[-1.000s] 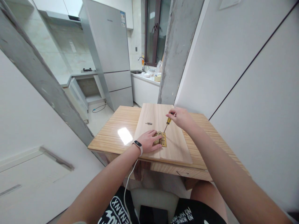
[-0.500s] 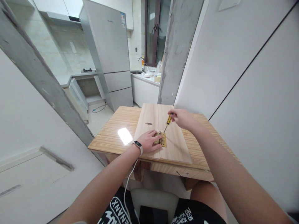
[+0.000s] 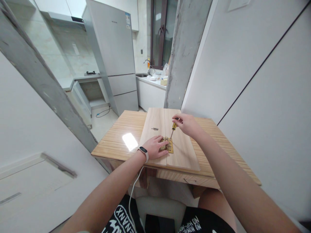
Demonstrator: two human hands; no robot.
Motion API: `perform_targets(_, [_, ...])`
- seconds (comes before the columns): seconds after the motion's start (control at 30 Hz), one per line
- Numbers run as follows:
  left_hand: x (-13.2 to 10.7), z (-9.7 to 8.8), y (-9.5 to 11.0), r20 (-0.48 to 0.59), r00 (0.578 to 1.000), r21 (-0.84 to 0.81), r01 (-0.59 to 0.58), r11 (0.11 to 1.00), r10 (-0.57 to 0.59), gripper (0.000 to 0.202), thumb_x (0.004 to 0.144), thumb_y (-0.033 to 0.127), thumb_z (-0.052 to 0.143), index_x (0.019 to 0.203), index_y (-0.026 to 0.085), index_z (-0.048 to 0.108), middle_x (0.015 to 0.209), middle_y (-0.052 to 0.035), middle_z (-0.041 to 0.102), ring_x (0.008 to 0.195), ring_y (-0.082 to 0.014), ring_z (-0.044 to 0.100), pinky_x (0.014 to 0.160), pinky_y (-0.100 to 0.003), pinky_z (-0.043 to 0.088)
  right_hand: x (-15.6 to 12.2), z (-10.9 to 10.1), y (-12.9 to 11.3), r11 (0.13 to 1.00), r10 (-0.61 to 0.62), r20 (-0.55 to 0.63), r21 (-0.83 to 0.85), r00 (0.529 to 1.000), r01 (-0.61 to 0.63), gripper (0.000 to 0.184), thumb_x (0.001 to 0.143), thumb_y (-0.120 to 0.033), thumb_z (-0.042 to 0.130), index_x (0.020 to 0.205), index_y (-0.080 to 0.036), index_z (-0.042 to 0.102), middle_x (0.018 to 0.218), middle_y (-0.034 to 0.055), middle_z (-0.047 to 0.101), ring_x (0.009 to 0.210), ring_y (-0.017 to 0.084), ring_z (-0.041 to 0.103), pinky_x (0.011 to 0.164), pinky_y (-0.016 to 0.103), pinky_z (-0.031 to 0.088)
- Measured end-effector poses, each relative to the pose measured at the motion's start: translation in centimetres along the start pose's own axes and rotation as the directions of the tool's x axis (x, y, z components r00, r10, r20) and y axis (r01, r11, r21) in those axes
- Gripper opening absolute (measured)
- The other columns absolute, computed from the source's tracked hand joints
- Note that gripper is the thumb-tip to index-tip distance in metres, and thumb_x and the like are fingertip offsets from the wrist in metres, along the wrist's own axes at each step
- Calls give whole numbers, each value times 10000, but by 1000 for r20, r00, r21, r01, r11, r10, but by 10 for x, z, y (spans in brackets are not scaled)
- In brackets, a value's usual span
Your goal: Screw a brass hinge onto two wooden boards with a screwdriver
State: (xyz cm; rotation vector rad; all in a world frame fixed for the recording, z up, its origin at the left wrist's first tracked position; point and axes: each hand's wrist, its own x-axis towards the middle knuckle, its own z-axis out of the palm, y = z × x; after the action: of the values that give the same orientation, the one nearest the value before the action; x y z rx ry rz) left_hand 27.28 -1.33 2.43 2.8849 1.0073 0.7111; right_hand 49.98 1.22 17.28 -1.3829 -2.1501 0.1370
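Two pale wooden boards point(image 3: 181, 152) lie side by side on a striped wooden table point(image 3: 116, 142). A brass hinge point(image 3: 169, 146) sits across their seam near the front. My left hand point(image 3: 153, 146) lies on the left board with its fingers pressing the hinge's left leaf. My right hand point(image 3: 186, 124) is closed around the yellow handle of a screwdriver point(image 3: 173, 128), whose tip points down at the top of the hinge. A loose screw point(image 3: 154, 128) lies on the left board, further back.
A grey concrete pillar point(image 3: 184, 55) rises behind the table, and white wall panels stand at the right. A fridge point(image 3: 114, 55) and a kitchen counter with a sink point(image 3: 150, 79) are beyond. My knees and a white stool point(image 3: 160, 208) are under the table's front edge.
My right hand has shifted slightly left and turned on the screwdriver handle, tilting the tool more upright. My left hand and the hinge have stayed still.
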Motion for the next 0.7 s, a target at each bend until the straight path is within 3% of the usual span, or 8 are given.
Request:
perform_targets(0.17, [0, 2, 0, 6, 1000, 7, 4, 1000, -4, 567, 974, 622, 549, 1403, 258, 621, 1395, -149, 575, 1343, -318, 525, 1134, -492, 464, 2, -7, -4, 998, 41, 110, -43, 993, -36, 270, 954, -131, 566, 1138, -204, 750, 916, 67, 781, 830, 196, 709, 802, 293, 504])
perform_targets(0.3, [-1, 3, -1, 2, 1000, 10, 8, 1000, -8, 577, 973, 627, 547, 1404, 250, 622, 1394, -155, 576, 1342, -322, 525, 1132, -493, 466, 5, -9, -3, 983, 47, 82, -178, 996, -31, 151, 957, -283, 633, 965, -194, 755, 873, 67, 764, 778, 199, 674, 739, 291, 468])
perform_targets(0.43, [-1, 3, -1, 4, 1000, 8, 2, 1000, -2, 578, 976, 628, 539, 1412, 256, 618, 1393, -157, 577, 1340, -326, 527, 1130, -503, 468, 4, -6, 0, 970, 63, 8, -234, 998, -59, 270, 949, -413, 630, 805, -199, 710, 784, 61, 726, 709, 196, 625, 687, 299, 429])
perform_targets(0.53, [0, 2, -1, 1, 1000, 4, 5, 1000, -6, 582, 972, 630, 546, 1413, 258, 618, 1396, -154, 576, 1342, -328, 526, 1132, -509, 466, 1, -3, -1, 985, 55, -30, -162, 998, -59, 218, 924, -371, 633, 805, -203, 701, 760, 48, 712, 692, 187, 612, 682, 295, 421])
perform_targets(0.7, [1, -2, 1, 8, 1000, -7, 5, 1000, -5, 576, 977, 620, 545, 1417, 254, 616, 1395, -161, 577, 1343, -327, 522, 1130, -506, 467, -4, 0, -6, 1000, 6, -19, 17, 1000, -5, 167, 921, -289, 614, 1032, -214, 715, 790, 25, 724, 679, 178, 622, 693, 288, 441])
